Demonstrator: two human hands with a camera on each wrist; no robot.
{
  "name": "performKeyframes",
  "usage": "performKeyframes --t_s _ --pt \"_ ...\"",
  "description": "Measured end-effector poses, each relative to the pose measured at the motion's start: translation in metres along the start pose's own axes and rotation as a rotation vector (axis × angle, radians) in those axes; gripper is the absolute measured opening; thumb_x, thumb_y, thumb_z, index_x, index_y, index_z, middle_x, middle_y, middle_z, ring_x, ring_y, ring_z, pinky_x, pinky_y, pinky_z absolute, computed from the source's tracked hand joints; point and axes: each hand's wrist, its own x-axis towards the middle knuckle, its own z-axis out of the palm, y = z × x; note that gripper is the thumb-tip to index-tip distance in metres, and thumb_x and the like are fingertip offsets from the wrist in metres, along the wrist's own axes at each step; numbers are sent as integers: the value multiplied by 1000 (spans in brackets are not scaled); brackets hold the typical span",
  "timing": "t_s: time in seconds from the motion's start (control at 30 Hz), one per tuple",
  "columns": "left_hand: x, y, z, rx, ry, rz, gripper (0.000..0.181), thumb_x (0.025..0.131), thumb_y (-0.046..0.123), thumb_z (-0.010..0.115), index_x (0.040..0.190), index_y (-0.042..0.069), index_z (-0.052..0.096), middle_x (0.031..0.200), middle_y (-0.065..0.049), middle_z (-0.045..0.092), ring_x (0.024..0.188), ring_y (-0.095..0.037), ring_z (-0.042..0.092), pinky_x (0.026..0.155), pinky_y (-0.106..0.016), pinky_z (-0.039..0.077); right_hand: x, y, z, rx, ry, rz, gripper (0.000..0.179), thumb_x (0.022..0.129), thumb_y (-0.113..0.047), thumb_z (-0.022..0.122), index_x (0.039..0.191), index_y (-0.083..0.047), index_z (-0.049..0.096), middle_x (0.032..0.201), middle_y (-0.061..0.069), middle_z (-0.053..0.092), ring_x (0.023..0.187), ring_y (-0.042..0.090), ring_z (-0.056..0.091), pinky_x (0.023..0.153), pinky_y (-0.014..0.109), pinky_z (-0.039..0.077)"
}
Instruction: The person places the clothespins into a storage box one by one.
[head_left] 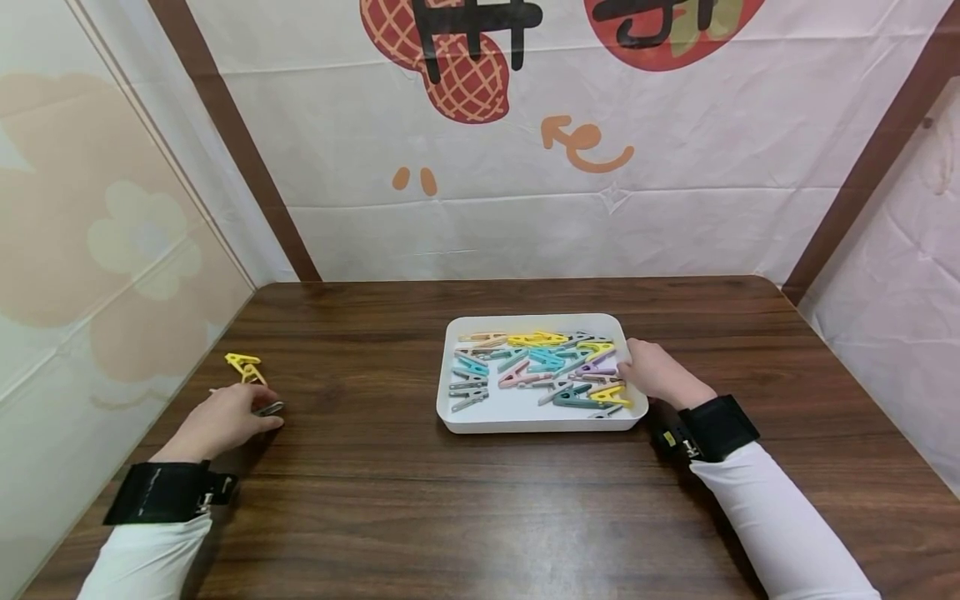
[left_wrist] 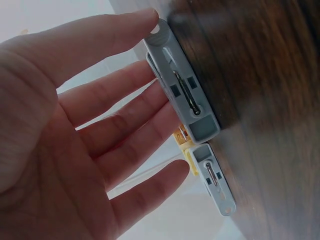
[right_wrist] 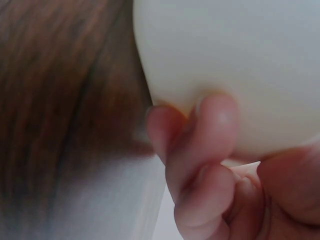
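Observation:
At the table's left side, my left hand [head_left: 225,421] holds a grey clothespin [left_wrist: 182,82] between thumb and fingers, low against the tabletop. Just past it are a second grey clothespin [left_wrist: 215,180] and a yellow clothespin [head_left: 243,364], partly hidden by the hand in the left wrist view. My right hand [head_left: 663,375] grips the right side of a white tray [head_left: 517,424]. In the right wrist view its curled fingers [right_wrist: 215,125] press against the tray's wall. Many clothespins in yellow, teal, grey, pink and purple lie spread inside the tray.
The dark wooden table [head_left: 360,517] carries the tray near its middle. A printed white curtain [head_left: 510,233] hangs behind the far edge, and other hangings close in the left and right sides. Each wrist wears a black strap [head_left: 720,427].

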Motion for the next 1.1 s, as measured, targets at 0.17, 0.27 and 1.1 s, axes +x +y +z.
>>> performKeyframes --t_s 0.17,0.27,1.1 --pt "1 1 0 5 -7 2 34 84 18 74 103 -8 66 95 -22 67 94 -45 61 85 -68 36 0 0 0 -2 1 0 47 100 -12 48 135 17 34 114 28 52 74 25 57 52 31 46" --pt "2 4 0 1 0 9 31 86 19 72 103 -7 66 95 -21 68 93 -44 62 80 -65 40 0 0 1 -2 2 -6 46 100 -12 48 134 17 35 113 29 52 70 23 57 50 31 46" --pt "30 140 -5 -141 81 326 26 87 26 75 105 8 67 95 -1 65 91 -19 62 76 -41 48 0 0 -1 -2 1 -7 48 100 -12 47 135 17 33 114 29 52 73 24 57 51 31 46"
